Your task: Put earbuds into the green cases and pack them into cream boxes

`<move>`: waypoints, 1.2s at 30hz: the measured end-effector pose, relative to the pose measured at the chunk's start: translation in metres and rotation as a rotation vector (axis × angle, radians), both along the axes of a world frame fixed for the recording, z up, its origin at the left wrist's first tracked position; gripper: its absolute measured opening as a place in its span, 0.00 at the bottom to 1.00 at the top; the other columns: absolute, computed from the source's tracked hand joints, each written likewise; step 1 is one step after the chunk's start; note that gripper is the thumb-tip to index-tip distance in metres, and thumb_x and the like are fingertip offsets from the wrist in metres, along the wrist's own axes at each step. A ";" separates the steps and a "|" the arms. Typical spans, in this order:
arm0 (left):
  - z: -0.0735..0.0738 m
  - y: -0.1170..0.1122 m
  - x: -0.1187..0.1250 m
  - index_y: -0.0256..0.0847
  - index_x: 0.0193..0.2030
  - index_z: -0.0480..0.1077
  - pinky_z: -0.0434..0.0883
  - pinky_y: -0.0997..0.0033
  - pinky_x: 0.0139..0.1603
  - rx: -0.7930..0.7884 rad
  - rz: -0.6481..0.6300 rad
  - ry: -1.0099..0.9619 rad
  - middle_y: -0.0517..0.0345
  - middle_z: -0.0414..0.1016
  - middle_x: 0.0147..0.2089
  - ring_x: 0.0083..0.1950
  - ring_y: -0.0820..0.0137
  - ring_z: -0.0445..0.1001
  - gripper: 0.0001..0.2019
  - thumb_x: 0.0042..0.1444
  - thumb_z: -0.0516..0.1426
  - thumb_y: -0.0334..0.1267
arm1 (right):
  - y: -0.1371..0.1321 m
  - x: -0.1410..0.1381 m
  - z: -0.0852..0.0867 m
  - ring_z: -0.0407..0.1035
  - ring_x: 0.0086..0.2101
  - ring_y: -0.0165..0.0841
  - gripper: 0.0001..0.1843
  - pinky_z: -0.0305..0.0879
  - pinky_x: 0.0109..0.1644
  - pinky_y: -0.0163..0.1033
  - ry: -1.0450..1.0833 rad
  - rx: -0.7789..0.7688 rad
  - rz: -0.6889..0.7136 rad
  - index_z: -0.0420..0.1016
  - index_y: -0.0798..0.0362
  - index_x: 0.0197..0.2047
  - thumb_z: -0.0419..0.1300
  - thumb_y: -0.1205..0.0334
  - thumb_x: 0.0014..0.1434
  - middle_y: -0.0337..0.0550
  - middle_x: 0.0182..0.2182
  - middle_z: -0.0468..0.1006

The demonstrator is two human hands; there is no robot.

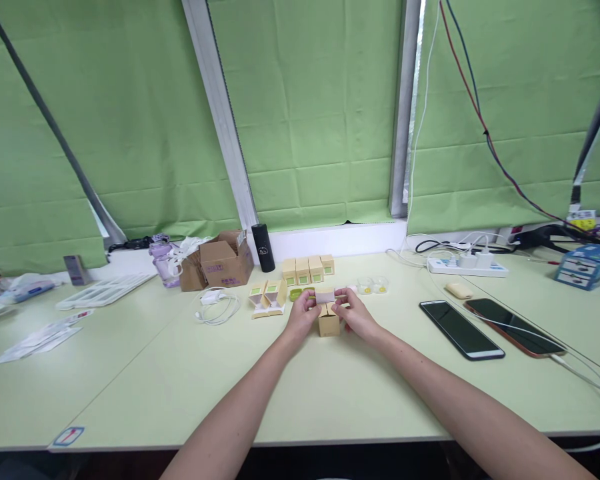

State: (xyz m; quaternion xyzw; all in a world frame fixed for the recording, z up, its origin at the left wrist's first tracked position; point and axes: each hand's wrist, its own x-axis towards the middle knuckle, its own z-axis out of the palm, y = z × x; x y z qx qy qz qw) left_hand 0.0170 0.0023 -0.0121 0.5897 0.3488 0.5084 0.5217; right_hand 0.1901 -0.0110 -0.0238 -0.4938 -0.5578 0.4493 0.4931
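A small tan cardboard box (329, 327) stands on the table in front of me, its lid flap (325, 296) raised at the back. My left hand (301, 317) pinches the flap's left side, thumb over the box's top edge. On the other side my right hand (356, 316) is closed about the flap and the box's right upper corner. The inside of the box cannot be seen. Just behind my left hand lie green pieces (296, 293). Clear round cups (365, 287) with yellow in them sit beyond my right hand.
Several closed tan boxes (303, 271) stand in a row at the back. Open boxes (269, 298) lie left of my hands, near a white charger cable (225, 308). Phones (461, 329) and a power strip (467, 266) are at right; a brown carton (224, 261) and black cylinder (263, 248) stand behind.
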 end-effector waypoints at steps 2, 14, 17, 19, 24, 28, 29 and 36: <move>0.000 0.001 0.000 0.41 0.42 0.69 0.72 0.68 0.45 -0.002 0.005 -0.008 0.54 0.82 0.39 0.40 0.64 0.80 0.17 0.44 0.64 0.34 | -0.001 0.000 0.000 0.69 0.28 0.29 0.20 0.56 0.17 0.29 -0.003 0.010 -0.010 0.66 0.46 0.51 0.63 0.55 0.56 0.39 0.42 0.72; 0.000 0.002 0.000 0.41 0.37 0.70 0.70 0.70 0.43 0.004 0.029 0.027 0.58 0.79 0.34 0.39 0.66 0.78 0.14 0.44 0.67 0.37 | 0.001 0.000 -0.003 0.68 0.30 0.30 0.21 0.57 0.22 0.30 -0.019 0.076 -0.015 0.66 0.47 0.52 0.61 0.55 0.55 0.39 0.41 0.73; 0.001 0.001 0.000 0.41 0.35 0.70 0.70 0.70 0.43 0.018 0.026 0.019 0.58 0.78 0.34 0.39 0.66 0.78 0.12 0.43 0.66 0.34 | 0.000 0.000 -0.001 0.68 0.30 0.30 0.22 0.58 0.24 0.30 -0.023 0.069 -0.010 0.66 0.47 0.53 0.61 0.56 0.55 0.39 0.42 0.72; 0.002 0.000 0.000 0.41 0.35 0.71 0.71 0.70 0.44 0.028 0.029 0.019 0.58 0.78 0.35 0.39 0.66 0.78 0.11 0.44 0.66 0.34 | 0.000 0.001 0.000 0.68 0.31 0.30 0.22 0.58 0.24 0.31 -0.023 0.062 -0.002 0.66 0.47 0.53 0.61 0.56 0.54 0.40 0.42 0.72; 0.003 -0.001 0.000 0.41 0.35 0.71 0.72 0.69 0.44 0.023 0.019 0.021 0.57 0.78 0.36 0.40 0.65 0.78 0.11 0.45 0.66 0.35 | -0.001 0.001 -0.001 0.67 0.31 0.31 0.25 0.58 0.25 0.31 -0.028 0.067 -0.008 0.65 0.47 0.54 0.61 0.53 0.53 0.41 0.44 0.71; 0.003 -0.001 0.000 0.41 0.35 0.71 0.72 0.69 0.44 0.022 0.019 0.018 0.57 0.78 0.35 0.40 0.66 0.78 0.11 0.45 0.66 0.35 | -0.004 0.002 -0.002 0.67 0.33 0.32 0.24 0.60 0.26 0.32 -0.012 0.143 -0.033 0.66 0.47 0.53 0.62 0.52 0.54 0.42 0.44 0.72; 0.003 -0.001 0.000 0.41 0.35 0.71 0.72 0.69 0.44 0.021 0.021 0.017 0.57 0.77 0.35 0.40 0.66 0.78 0.11 0.45 0.66 0.34 | -0.005 0.003 -0.001 0.68 0.34 0.33 0.22 0.60 0.27 0.33 -0.006 0.172 -0.040 0.67 0.47 0.53 0.61 0.52 0.56 0.42 0.44 0.73; 0.003 -0.001 0.001 0.40 0.35 0.71 0.71 0.70 0.43 0.006 0.020 -0.002 0.58 0.77 0.36 0.39 0.67 0.77 0.11 0.44 0.66 0.33 | -0.015 0.005 0.006 0.70 0.40 0.37 0.13 0.64 0.33 0.36 -0.069 0.448 -0.052 0.71 0.48 0.49 0.59 0.54 0.63 0.44 0.43 0.75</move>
